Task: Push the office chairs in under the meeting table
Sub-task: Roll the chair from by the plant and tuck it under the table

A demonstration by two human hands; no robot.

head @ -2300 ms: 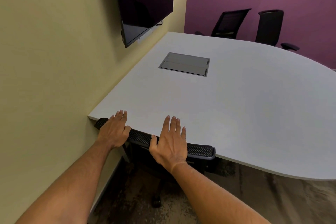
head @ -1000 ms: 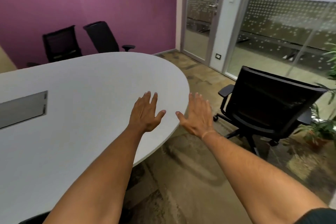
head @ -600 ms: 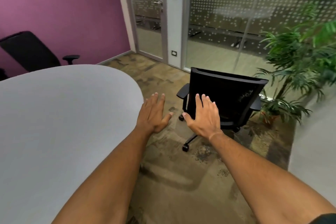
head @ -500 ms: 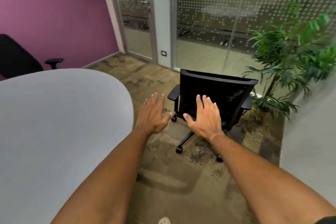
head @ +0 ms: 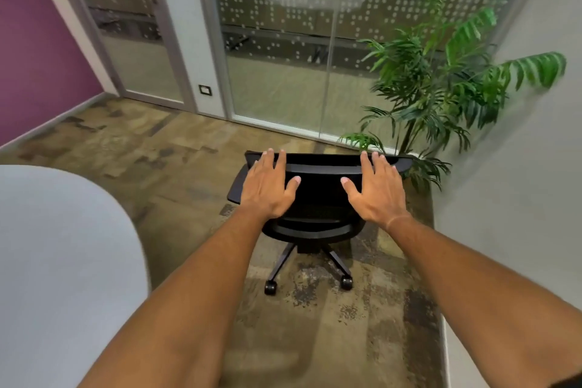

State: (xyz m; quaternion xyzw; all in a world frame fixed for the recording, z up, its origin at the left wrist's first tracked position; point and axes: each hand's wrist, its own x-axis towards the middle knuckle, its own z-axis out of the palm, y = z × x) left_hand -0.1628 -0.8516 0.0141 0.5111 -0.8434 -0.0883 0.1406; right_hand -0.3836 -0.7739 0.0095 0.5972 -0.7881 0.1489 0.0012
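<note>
A black office chair on castors stands away from the table with its backrest toward me. It is to the right of the white meeting table's rounded end, with bare carpet between them. My left hand lies flat over the left part of the backrest, fingers spread and reaching its top edge. My right hand lies the same way over the right part. Neither hand is curled around the backrest. The seat is mostly hidden behind the backrest and my hands.
A tall potted plant stands just behind the chair on the right, against a grey wall. A glass partition and a glass door run across the back. A purple wall is at the left.
I have turned right from the pushed-in chair at the wall and walked toward the loose chair. Both hands went from hovering in the air to lying over its backrest.
</note>
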